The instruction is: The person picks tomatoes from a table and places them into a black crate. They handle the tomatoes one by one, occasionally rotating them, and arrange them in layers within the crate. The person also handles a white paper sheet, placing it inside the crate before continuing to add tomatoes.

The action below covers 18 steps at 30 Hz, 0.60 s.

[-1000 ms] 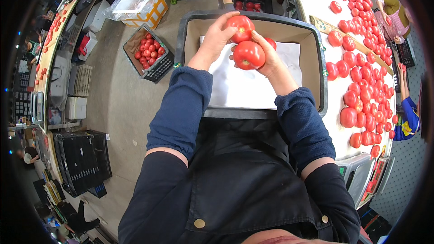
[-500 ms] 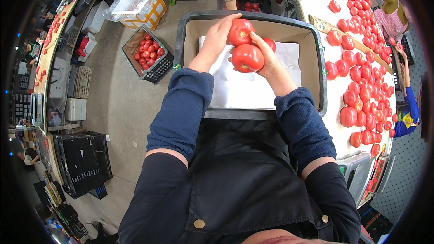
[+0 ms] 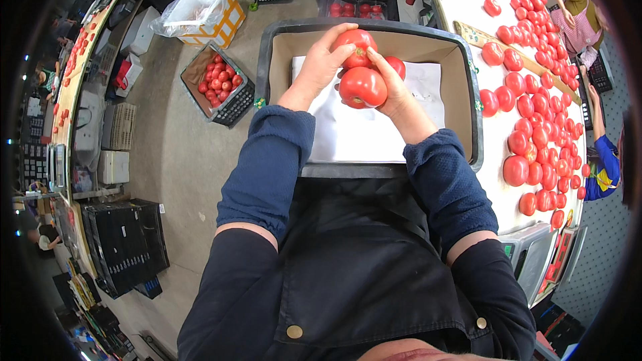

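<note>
My left hand [image 3: 324,65] grips the upper tomato [image 3: 357,41], my right hand [image 3: 397,99] curls around the lower tomato [image 3: 362,87], both over white paper [image 3: 361,137] in the crate [image 3: 476,120]!

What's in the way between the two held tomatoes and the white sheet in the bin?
Nothing visible over the near part of the white sheet. A third tomato shows partly behind the right hand, toward the sheet's far edge. Directly beneath the upper tomato and lower tomato is hidden.
</note>
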{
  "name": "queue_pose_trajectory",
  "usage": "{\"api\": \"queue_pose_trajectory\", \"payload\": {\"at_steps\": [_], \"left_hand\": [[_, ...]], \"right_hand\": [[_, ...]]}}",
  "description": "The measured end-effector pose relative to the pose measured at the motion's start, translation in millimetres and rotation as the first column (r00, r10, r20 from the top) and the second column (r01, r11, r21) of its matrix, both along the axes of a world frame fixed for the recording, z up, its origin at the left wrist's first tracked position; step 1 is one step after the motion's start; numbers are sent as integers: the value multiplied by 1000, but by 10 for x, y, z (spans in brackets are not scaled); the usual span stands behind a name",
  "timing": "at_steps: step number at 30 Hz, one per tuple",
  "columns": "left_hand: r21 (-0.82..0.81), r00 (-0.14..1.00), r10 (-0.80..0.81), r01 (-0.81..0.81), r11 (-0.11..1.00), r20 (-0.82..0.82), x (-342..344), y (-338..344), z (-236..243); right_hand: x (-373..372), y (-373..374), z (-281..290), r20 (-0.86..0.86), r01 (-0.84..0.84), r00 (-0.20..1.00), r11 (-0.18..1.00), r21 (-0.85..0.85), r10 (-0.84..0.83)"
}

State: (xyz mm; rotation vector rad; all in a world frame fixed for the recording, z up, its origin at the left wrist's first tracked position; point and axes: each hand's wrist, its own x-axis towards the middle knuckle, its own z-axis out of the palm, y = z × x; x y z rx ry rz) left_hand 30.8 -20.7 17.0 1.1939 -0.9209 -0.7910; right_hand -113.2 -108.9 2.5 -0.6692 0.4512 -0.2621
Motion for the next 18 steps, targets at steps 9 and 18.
{"api": "queue_pose_trajectory", "payload": {"at_steps": [9, 18], "left_hand": [[56, 976, -9, 21, 998, -216, -3, 16, 52], [108, 983, 22, -2, 994, -185, 13, -28, 1]], "right_hand": [[24, -2, 13, 53, 35, 998, 998, -49, -33], [42, 25, 52, 57, 73, 996, 994, -80, -68]]}}
